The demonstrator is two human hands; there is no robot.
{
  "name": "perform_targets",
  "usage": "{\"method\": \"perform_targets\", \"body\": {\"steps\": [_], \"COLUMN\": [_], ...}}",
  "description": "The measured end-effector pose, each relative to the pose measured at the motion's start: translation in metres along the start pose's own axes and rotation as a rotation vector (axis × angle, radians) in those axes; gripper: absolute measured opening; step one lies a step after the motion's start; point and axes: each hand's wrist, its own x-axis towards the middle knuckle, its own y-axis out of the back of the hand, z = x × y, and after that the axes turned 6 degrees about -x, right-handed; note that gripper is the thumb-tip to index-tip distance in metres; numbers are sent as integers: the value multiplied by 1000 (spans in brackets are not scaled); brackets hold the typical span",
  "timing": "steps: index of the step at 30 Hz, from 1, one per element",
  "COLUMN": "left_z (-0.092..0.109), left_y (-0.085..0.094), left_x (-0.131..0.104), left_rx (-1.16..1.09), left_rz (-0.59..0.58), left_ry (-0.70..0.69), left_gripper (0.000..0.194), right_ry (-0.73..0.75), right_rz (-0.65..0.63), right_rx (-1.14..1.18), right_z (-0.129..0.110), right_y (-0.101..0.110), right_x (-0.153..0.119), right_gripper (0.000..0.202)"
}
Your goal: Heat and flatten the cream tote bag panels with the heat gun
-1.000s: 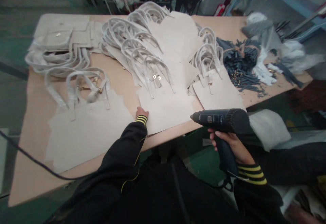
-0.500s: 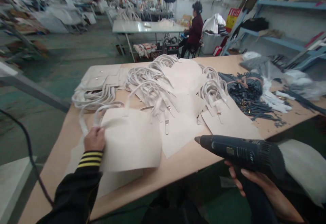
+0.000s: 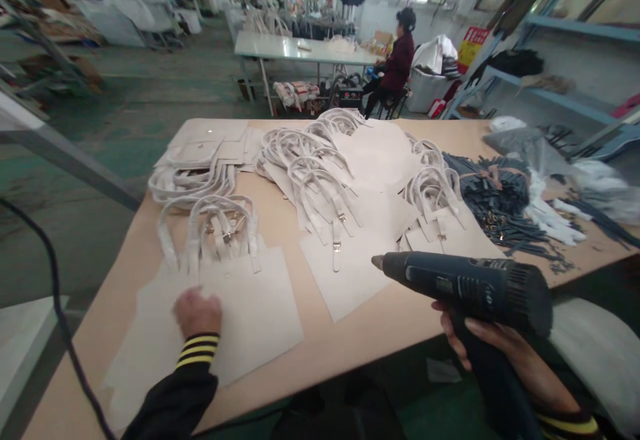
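Observation:
My right hand (image 3: 480, 340) is wrapped round the handle of a dark heat gun (image 3: 460, 287), whose metal nozzle points left over the front of the table. On the left, my left hand (image 3: 197, 313) is over a pale cream bag panel (image 3: 260, 307) with looped straps and buckles at its top; its fingers are smeared by motion. More cream panels with straps and buckles lie in the middle (image 3: 345, 273) and on the right (image 3: 470, 227).
A stack of cream pieces (image 3: 220, 143) sits at the table's back left. Bundled dark straps (image 3: 490, 190) and white gloves (image 3: 550, 217) lie at the right. A black cable (image 3: 55, 280) hangs at the left. A person (image 3: 400, 53) sits beyond the table.
The cream panel my left hand held raised now lies flat with its straps spread behind it. My left hand has moved lower. The heat gun has shifted slightly left in view.

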Motion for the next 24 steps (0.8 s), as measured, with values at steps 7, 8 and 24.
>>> {"method": "perform_targets", "body": {"steps": [7,8,24], "left_z": [126,135,139], "left_y": [-137,-145,-161], "left_x": [-67,-72,-104], "left_rx": [101,119,-19], "left_rz": [-279,-269,-288], "left_ry": [-84,-61,180], "left_gripper": [33,39,30], "right_ry": [156,191,214], "right_rz": [-135,-140,-255], "right_rx": [13,13,-191], "right_z": [-36,-44,-93], "right_y": [11,14,36], "right_x": [74,88,225], "right_gripper": [29,27,17]}}
